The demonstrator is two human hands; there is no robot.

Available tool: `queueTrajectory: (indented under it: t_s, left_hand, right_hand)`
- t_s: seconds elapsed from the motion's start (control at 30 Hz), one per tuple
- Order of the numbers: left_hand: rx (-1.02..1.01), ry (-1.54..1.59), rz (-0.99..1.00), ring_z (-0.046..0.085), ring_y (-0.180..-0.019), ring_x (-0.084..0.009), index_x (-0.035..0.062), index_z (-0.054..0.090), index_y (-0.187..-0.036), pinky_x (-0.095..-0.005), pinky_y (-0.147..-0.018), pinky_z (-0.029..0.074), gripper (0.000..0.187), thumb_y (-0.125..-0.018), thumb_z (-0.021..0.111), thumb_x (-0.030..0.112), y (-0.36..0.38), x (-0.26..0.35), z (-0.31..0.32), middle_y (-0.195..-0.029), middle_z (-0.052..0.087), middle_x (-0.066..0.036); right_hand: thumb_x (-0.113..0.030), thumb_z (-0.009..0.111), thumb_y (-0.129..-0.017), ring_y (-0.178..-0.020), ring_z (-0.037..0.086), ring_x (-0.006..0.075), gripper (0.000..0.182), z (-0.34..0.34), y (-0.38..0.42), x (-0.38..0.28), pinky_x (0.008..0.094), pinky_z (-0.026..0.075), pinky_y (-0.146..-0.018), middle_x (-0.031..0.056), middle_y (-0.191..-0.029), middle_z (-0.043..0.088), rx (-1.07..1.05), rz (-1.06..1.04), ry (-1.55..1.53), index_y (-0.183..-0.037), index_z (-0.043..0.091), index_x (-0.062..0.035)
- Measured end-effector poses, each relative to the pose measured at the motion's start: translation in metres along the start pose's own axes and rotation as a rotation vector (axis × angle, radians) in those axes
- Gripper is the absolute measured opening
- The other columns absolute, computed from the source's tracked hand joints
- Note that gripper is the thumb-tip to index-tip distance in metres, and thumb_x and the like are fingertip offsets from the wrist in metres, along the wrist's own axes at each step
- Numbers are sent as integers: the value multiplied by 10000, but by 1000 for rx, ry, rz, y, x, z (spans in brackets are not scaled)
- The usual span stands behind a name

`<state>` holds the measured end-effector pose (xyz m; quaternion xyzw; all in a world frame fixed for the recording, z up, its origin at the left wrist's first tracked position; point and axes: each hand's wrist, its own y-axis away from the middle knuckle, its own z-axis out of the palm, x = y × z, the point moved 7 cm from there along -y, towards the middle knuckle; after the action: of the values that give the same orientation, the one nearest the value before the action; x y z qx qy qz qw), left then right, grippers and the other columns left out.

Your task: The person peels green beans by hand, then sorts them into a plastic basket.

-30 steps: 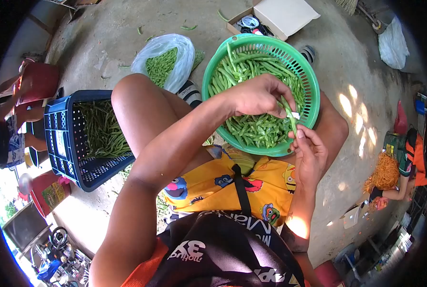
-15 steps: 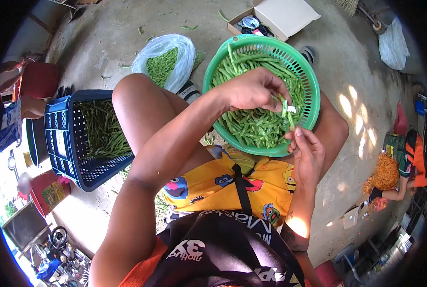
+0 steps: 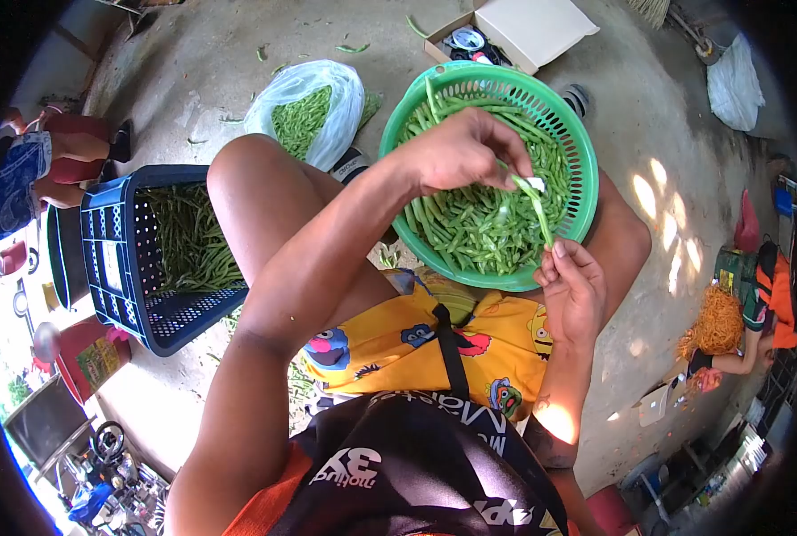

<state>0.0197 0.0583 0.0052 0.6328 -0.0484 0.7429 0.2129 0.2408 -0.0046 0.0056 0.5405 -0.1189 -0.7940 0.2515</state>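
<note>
My left hand (image 3: 470,154) is over the green basket (image 3: 587,170), its thumb and fingers pinched at the upper end of a green bean pod (image 3: 538,207). A small white piece (image 3: 536,184) shows at those fingertips; what it is I cannot make out. Just above the basket's near right rim, my right hand (image 3: 575,288) pinches the pod's lower end. The pod slants between both hands. Under them, the basket holds many whole pods and short cut pieces (image 3: 483,241).
A dark blue crate (image 3: 135,259) of long pods stands left of my knee. A clear plastic bag (image 3: 349,103) of green pieces lies ahead. Beyond the basket is an open cardboard box (image 3: 528,31). One person is at far left, another at far right near an orange heap (image 3: 718,322).
My left hand has moved slightly up and left with the white piece, and more of the pod shows between my hands. At far left, the other person's legs have shifted.
</note>
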Motion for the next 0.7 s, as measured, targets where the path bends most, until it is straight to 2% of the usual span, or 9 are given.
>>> queueTrajectory:
  t_s: [0.13,0.23,0.33,0.63,0.7]
  left_hand:
    - [-106,2,1,649,-914,-105,-4,725,-1132,-269,-829,530,372,-767,723,-75,-3,1,19,-1018,722,-39]
    - [-165,-26,-7,644,-900,-112,0,748,-1077,-264,-844,510,300,-781,739,-49,-3,-3,37,-950,725,-32]
    - [-124,17,15,643,-886,-121,1,755,-1060,-267,-855,504,272,-790,747,-33,-3,-3,19,-938,729,-26]
    - [-129,-9,11,652,-885,-117,12,770,-1025,-261,-836,514,243,-788,747,-38,-3,-4,24,-942,743,-26]
    - [-32,14,9,655,-891,-121,21,770,-1036,-264,-841,514,260,-786,742,-44,-1,-1,6,-948,743,-25]
  right_hand:
    - [-98,676,-984,-726,537,97,134,1,-4,5,250,430,-667,48,-850,645,15,22,-28,-1036,682,26]
    - [-105,676,-985,-729,525,97,138,6,-6,8,254,425,-669,43,-852,635,12,34,-34,-1038,680,23]
    - [-110,679,-985,-736,516,95,142,7,-3,6,254,419,-669,42,-860,629,-10,29,-44,-1040,678,21]
    - [-117,673,-990,-733,514,97,145,11,-4,5,251,419,-665,43,-852,624,-4,22,-39,-1044,678,18]
    - [-116,670,-991,-730,512,96,144,9,-4,5,250,420,-663,41,-852,625,-16,13,-31,-1045,678,17]
